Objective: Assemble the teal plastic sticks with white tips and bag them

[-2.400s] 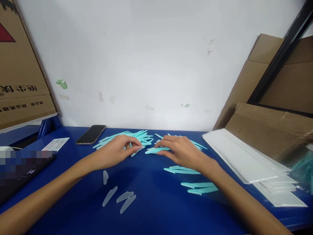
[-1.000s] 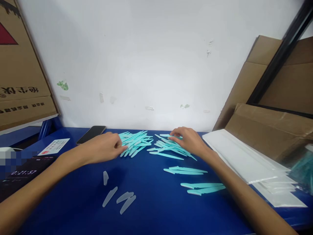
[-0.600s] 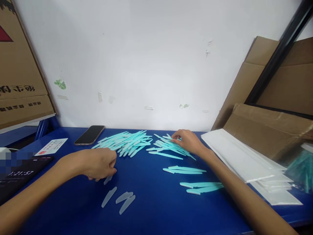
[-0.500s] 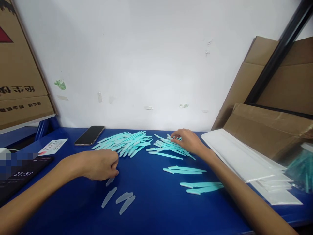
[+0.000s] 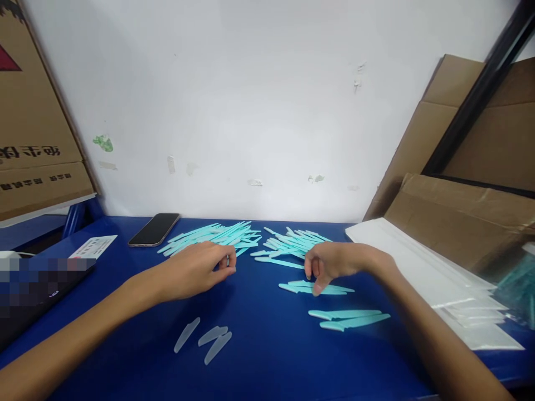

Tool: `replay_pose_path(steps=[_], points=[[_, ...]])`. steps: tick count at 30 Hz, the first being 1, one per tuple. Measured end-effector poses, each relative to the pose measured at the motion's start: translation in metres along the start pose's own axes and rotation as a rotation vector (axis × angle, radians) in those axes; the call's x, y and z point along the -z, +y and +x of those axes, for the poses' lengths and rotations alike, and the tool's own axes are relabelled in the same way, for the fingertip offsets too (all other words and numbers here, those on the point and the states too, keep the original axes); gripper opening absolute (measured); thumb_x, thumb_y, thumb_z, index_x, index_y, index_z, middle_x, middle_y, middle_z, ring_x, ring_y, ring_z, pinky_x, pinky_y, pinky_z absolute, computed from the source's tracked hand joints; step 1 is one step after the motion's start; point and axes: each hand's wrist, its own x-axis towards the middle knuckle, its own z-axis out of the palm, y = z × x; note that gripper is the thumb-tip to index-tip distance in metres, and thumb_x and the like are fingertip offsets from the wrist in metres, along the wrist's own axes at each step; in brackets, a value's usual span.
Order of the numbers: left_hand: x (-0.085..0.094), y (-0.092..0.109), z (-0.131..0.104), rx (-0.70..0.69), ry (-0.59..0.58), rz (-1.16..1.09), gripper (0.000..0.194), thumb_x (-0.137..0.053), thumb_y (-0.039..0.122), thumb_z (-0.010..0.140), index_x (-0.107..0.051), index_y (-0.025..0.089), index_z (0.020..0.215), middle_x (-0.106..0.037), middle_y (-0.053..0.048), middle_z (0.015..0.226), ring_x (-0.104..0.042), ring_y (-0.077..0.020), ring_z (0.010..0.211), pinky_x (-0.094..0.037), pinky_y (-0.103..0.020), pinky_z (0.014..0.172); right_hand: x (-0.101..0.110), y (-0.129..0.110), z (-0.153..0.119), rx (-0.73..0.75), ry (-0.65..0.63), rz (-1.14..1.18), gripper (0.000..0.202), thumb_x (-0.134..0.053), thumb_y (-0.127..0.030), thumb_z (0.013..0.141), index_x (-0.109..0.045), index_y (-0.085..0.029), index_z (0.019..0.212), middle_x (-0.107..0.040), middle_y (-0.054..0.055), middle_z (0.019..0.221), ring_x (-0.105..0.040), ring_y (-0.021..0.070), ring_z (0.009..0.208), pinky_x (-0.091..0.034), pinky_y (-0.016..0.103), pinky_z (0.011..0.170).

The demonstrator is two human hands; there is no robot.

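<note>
My left hand [image 5: 204, 270] is closed in a pinch just in front of the left heap of turquoise razors [image 5: 225, 235]; whatever it holds is hidden. Over a pair of turquoise razors [image 5: 292, 288] hovers my right hand [image 5: 336, 262], its thumb and curled fingers slightly apart and nothing visible between them. Behind it lies the right heap of turquoise razors [image 5: 288, 242]. A second pair [image 5: 351, 322] rests nearer the front. Three translucent caps [image 5: 186, 335] lie at the front left, two of them touching.
A phone [image 5: 154, 229], a printed card [image 5: 94, 247] and a dark device [image 5: 45, 301] are at the left. White sheets or sleeves [image 5: 409, 262] are stacked at the right, beside cardboard [image 5: 460, 223] and a clear bag of turquoise items [image 5: 518, 289]. A white wall stands behind.
My left hand has moved right and slightly up; the translucent cap beside it no longer shows. My right hand has left the right heap and come down toward the nearer pair.
</note>
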Motion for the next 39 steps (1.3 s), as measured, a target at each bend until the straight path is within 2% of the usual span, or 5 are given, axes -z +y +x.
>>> replay_pose_path(steps=[8, 21, 26, 32, 39], points=[[-0.018, 0.018, 0.007, 0.017, 0.082, -0.384, 0.018, -0.052, 0.037, 0.088, -0.059, 0.021, 0.083, -0.067, 0.0, 0.072, -0.058, -0.0154, 0.063, -0.041, -0.026, 0.056, -0.002, -0.005, 0.003, 0.133, 0.008, -0.031, 0.028, -0.072, -0.049, 0.076, -0.072, -0.022, 0.08, -0.071, 0.002, 0.078, -0.062, 0.0178, 0.071, -0.043, 0.026, 0.056], [-0.024, 0.012, 0.015, 0.119, 0.26, -0.933, 0.027, -0.063, 0.044, 0.086, -0.053, 0.019, 0.084, -0.074, -0.008, 0.089, -0.072, -0.0243, 0.087, -0.051, -0.027, 0.058, -0.02, -0.033, 0.018, 0.475, 0.494, -0.324, 0.031, -0.045, -0.045, 0.1, -0.065, -0.022, 0.101, -0.063, 0.005, 0.095, -0.058, 0.0185, 0.085, -0.041, 0.03, 0.075], [-0.023, 0.011, 0.013, 0.13, 0.309, -1.024, 0.028, -0.065, 0.044, 0.086, -0.054, 0.018, 0.085, -0.073, -0.009, 0.092, -0.072, -0.0252, 0.089, -0.052, -0.028, 0.062, -0.034, -0.045, 0.023, 0.489, 0.534, -0.41, 0.03, -0.042, -0.041, 0.102, -0.063, -0.019, 0.099, -0.061, 0.005, 0.09, -0.056, 0.0174, 0.079, -0.038, 0.028, 0.066], [-0.023, 0.013, 0.012, 0.129, 0.328, -1.077, 0.028, -0.066, 0.042, 0.086, -0.054, 0.017, 0.085, -0.073, -0.01, 0.091, -0.072, -0.0283, 0.092, -0.048, -0.024, 0.053, -0.033, -0.046, 0.019, 0.518, 0.496, -0.191, 0.039, -0.053, -0.058, 0.092, -0.051, -0.022, 0.106, -0.06, 0.002, 0.094, -0.052, 0.0155, 0.075, -0.038, 0.026, 0.064], [-0.026, 0.013, 0.012, 0.126, 0.359, -1.082, 0.029, -0.068, 0.042, 0.086, -0.054, 0.017, 0.084, -0.073, -0.011, 0.093, -0.072, -0.0292, 0.094, -0.049, -0.023, 0.052, -0.036, -0.049, 0.023, 0.525, 0.569, -0.227, 0.038, -0.027, -0.044, 0.105, -0.048, -0.02, 0.085, -0.053, 0.002, 0.083, -0.047, 0.0152, 0.073, -0.036, 0.029, 0.069]])
